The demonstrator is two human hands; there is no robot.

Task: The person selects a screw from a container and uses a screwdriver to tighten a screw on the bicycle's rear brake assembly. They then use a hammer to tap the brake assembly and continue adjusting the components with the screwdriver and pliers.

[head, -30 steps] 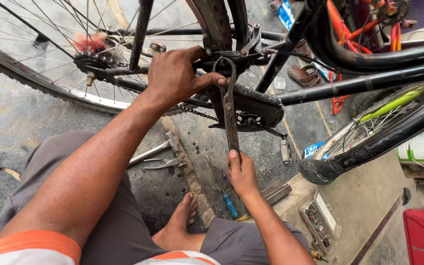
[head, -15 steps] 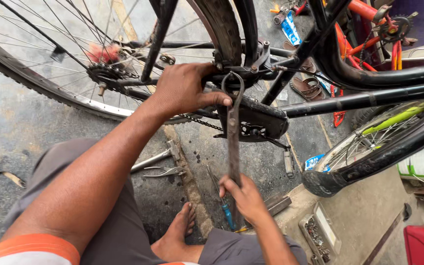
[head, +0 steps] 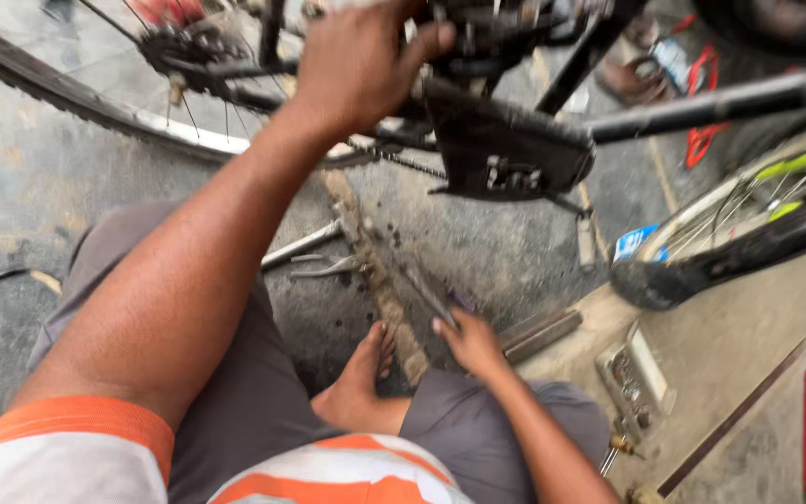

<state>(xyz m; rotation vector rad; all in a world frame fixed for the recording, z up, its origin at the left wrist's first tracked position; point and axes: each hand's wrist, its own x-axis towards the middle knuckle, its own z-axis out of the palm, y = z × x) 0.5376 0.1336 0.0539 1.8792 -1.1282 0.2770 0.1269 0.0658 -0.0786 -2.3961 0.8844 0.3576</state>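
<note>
Down has come the right hand [head: 471,341] since 0.5 s ago: it was up on the long grey metal wrench by the bike, and now it is low by the ground, just past the bare foot [head: 361,373]. Its fingers pinch the end of a thin dark metal tool [head: 426,291] that slants up and away from the hand. The picture is blurred there, so I cannot tell if this is the same wrench.

The left hand [head: 356,65] stays up high on the black bike frame [head: 701,105]. Its fingers are curled and pressed together round a dark part by the pedal area. Just right of this hand and a little lower hangs the black chain guard [head: 506,149], with the thin chain [head: 394,159] running under the wrist. Left of this hand is the back wheel with its silver rim [head: 179,135].

On the grey ground between the 2 hands lie silver pliers [head: 328,271] and a silver rod [head: 305,245]. Right of the right hand lie a flat dark metal bar [head: 538,331] and a small grey metal box [head: 636,378].
</note>
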